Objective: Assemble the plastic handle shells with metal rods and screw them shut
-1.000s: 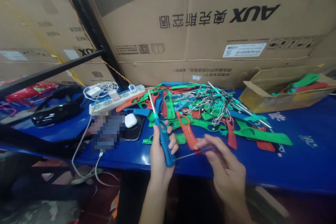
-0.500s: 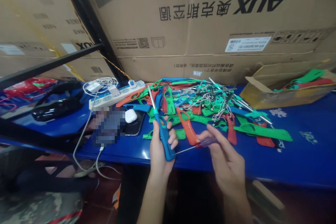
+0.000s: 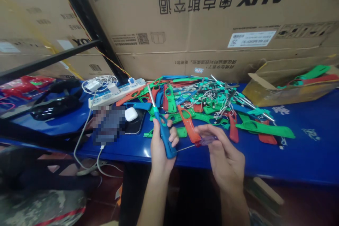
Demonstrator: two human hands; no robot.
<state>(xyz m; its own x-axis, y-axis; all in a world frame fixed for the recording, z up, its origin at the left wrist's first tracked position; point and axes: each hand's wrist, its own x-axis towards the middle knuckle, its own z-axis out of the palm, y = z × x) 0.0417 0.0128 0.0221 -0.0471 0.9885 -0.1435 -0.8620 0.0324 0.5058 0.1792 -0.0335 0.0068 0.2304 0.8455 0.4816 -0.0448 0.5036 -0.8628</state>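
Note:
Wrapped in my left hand (image 3: pixel 161 148) is a blue long-nosed lighter (image 3: pixel 164 136), its metal tube pointing up and away from me. My right hand (image 3: pixel 226 155) grips a screwdriver (image 3: pixel 205 141) by its purple, see-through handle. The screwdriver's thin shaft runs leftward to the lower end of the lighter's handle; whether its tip sits in a hole there is too small to tell. Just beyond the hands lies an orange lighter shell (image 3: pixel 188 123), and behind it spreads a pile of green, red and blue shells (image 3: pixel 169 99) with metal tubes and white wires.
A cardboard box (image 3: pixel 270 90) holding more shells stands at the right. On the left are a power strip (image 3: pixel 116 93), a white earbud case (image 3: pixel 131 114) on a dark phone, and cables. Large cartons (image 3: pixel 201 42) rise behind the blue table (image 3: pixel 299 162).
My right hand's fingers have closed more around the screwdriver handle, and its wrist has turned slightly. The lighter stays in my left hand. The camera view has shifted a little.

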